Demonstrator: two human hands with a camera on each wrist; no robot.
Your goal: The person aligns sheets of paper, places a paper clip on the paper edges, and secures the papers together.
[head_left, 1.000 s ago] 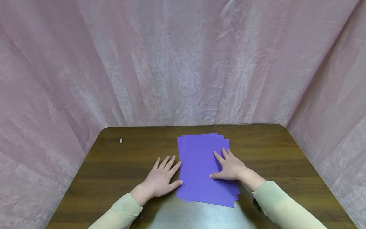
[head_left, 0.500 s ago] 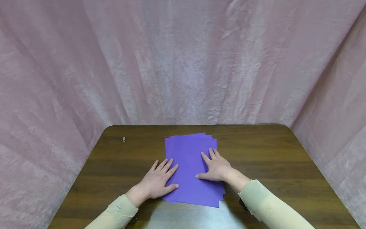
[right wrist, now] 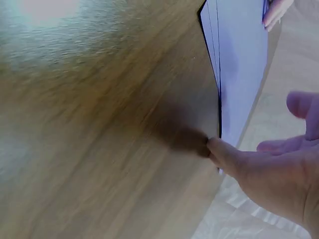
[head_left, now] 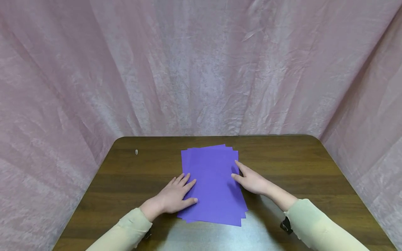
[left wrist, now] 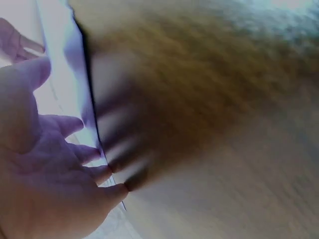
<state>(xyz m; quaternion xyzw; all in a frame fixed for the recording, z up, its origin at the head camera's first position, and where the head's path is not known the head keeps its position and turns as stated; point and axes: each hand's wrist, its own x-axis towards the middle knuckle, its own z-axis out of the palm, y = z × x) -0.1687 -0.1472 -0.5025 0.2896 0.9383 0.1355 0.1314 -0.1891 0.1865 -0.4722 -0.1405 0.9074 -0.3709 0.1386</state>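
Note:
Several purple sheets of paper (head_left: 213, 195) lie in an uneven, fanned stack on the table, their corners sticking out at different angles. My left hand (head_left: 172, 197) rests over the stack's left edge, fingers spread and thumb on the top sheet; in the left wrist view its outer fingertips (left wrist: 122, 191) reach the table beside the paper (left wrist: 75, 55). At the stack's right edge is my right hand (head_left: 252, 183), thumb and index finger over the top sheet. The right wrist view shows the little finger (right wrist: 219, 149) down at the table by the sheets' edge (right wrist: 241, 64).
A small paper clip (head_left: 136, 152) lies toward the table's far left corner. The brown wooden table (head_left: 282, 157) has rounded far corners, and pink curtains (head_left: 201, 69) hang behind it and at both sides.
The sheets have shifted left, and my left hand now lies over their left edge. My right hand has drawn back from the top sheet to the right edge, its fingers closer together.

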